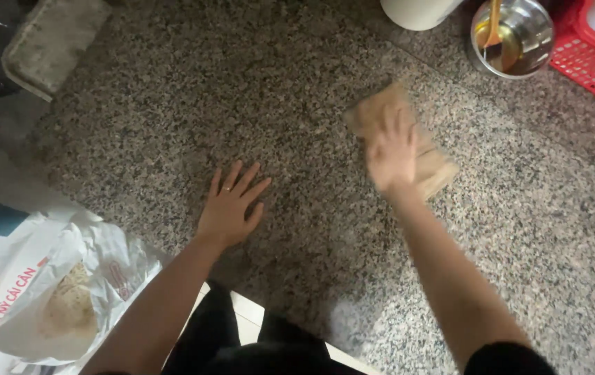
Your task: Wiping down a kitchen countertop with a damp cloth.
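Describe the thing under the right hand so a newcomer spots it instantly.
On the speckled granite counter, look right of centre, below the steel bowl. The right hand presses on a tan folded cloth, blurred; nothing else lying on the stone is soft and flat.

A big stone counter [256,90] fills most of the view. It is grey with lots of little dark and light specks. A thin line runs across it near one o'clock. At seven o'clock, past the counter's edge, a bit of pale tiled floor [247,316] shows. The light is dim, and the eleven o'clock corner is dark.
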